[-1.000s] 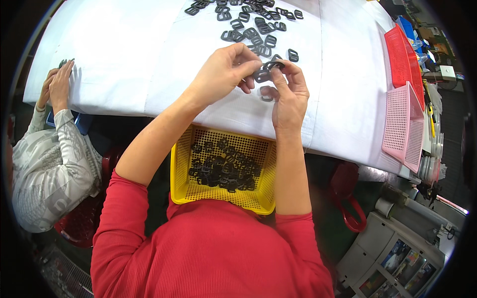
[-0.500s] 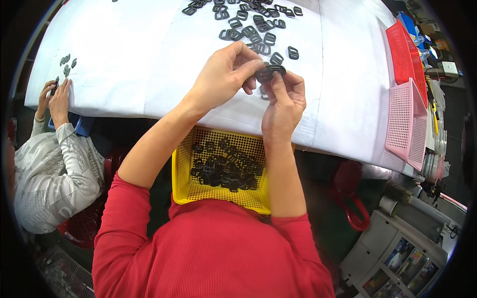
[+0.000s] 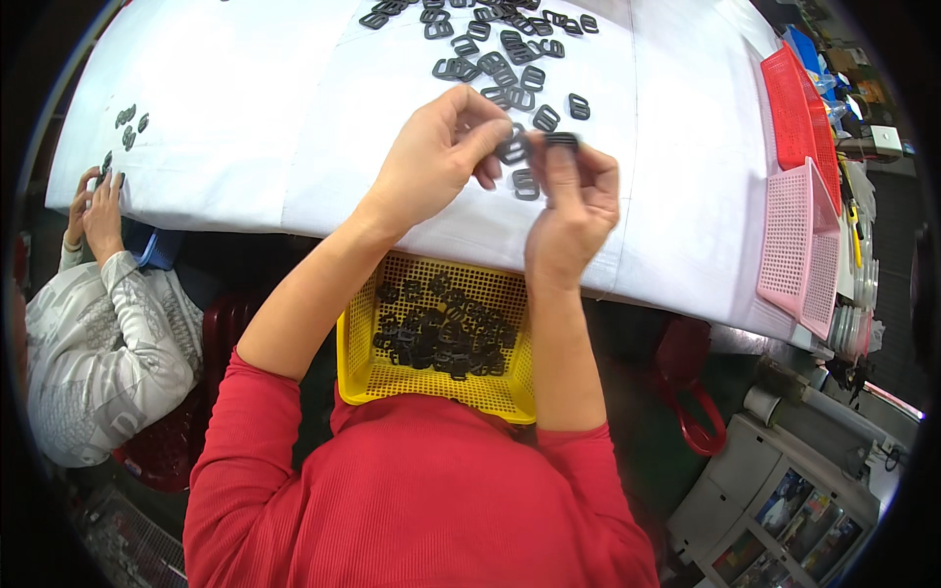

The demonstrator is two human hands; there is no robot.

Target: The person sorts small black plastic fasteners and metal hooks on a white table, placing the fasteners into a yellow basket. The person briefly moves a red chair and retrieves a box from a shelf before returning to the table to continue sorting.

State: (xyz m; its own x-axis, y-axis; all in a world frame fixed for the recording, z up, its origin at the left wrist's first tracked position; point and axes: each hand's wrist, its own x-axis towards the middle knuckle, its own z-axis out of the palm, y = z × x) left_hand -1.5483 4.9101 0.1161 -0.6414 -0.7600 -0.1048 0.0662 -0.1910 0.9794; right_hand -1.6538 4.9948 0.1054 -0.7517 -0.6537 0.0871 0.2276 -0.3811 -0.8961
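Note:
Over the white-covered table, my right hand (image 3: 573, 211) pinches a black plastic strap buckle (image 3: 561, 140) between thumb and fingers; motion blurs it a little. Just to its left, my left hand (image 3: 436, 152) has thumb and forefinger pressed together. Whether a small part is between them I cannot make out. Beside those fingertips shows another black buckle (image 3: 512, 149), and a further one (image 3: 525, 183) lies on the cloth below, between my hands. Beyond my hands a loose scatter of black buckles (image 3: 497, 69) spreads toward the far edge.
A yellow mesh basket (image 3: 355, 358) of black parts sits between my forearms below the table (image 3: 245, 127) edge. Red (image 3: 799, 108) and pink (image 3: 799, 240) baskets stand along the right edge. At the left, a co-worker's hands (image 3: 100, 211) hold a dark piece near several buckles.
My right hand has moved slightly right, taking its buckle away from my left fingertips. My left hand has hardly moved. The co-worker's hands have shifted slightly left and down.

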